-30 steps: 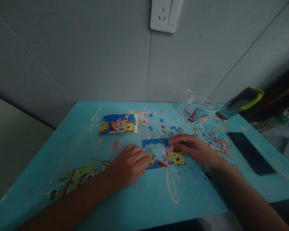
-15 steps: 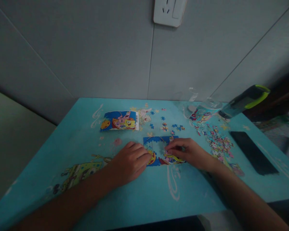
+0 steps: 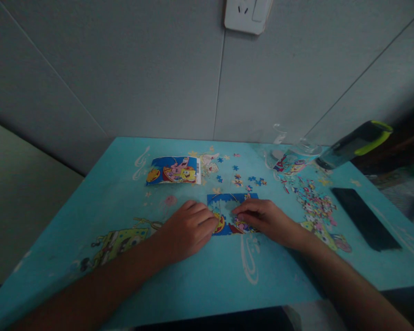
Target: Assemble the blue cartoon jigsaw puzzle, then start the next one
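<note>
A partly assembled jigsaw puzzle (image 3: 224, 231) lies flat on the table, with a blue border, cartoon figures along its bottom and an open gap in the middle. My left hand (image 3: 192, 227) rests at its left edge, fingers curled and the tips pressing on the puzzle beside a yellow round shape. Over the puzzle's right side is my right hand (image 3: 267, 220), thumb and index finger brought together at the gap's right edge. Whatever is between those fingertips is too small to make out. Several loose puzzle pieces (image 3: 257, 181) lie just beyond the puzzle.
A picture packet (image 3: 174, 170) lies behind my left hand. To the right are a heap of pieces (image 3: 315, 204), a black phone-like slab (image 3: 365, 218), a clear tub (image 3: 295, 161) and a dark bottle (image 3: 352, 145) with a lime-green strap. The wall with a socket (image 3: 248, 14) borders the table's back.
My right hand has shifted slightly left, its fingertips now closer to the gap. My left hand stays on the puzzle's left edge. The camera view has tilted a little.
</note>
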### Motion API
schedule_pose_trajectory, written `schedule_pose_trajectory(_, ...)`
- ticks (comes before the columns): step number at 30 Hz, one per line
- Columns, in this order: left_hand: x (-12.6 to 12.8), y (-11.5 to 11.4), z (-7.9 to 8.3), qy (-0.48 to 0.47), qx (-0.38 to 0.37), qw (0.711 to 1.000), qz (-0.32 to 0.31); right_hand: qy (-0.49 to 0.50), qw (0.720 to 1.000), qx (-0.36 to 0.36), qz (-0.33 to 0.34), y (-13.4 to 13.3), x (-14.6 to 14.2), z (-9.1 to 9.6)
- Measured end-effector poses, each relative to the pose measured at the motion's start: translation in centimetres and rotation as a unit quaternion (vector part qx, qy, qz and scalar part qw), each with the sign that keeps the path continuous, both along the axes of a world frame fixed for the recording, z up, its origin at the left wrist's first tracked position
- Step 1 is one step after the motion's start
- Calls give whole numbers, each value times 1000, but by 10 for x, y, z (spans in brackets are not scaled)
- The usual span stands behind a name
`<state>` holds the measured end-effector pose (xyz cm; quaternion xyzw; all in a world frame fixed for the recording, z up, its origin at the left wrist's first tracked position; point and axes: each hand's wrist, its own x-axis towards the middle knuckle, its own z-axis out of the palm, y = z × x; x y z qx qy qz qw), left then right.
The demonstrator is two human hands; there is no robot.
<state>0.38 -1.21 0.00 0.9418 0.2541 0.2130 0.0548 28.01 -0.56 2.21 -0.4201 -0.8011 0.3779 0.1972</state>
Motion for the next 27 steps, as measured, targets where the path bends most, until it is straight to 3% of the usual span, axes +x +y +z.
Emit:
schedule_pose_trajectory(7, 2, 0, 3, -2, 6, 1000, -3, 6, 1000, -15, -16, -1, -1, 1)
schedule_pose_trajectory(17, -1, -1, -1, 7, -7, 1000, -4, 34, 987, -53, -149, -1, 0, 2)
schedule_pose_trajectory(27, 0, 0, 1, 9, -8, 1000, -2, 71, 981, -109, -140, -3, -2, 9)
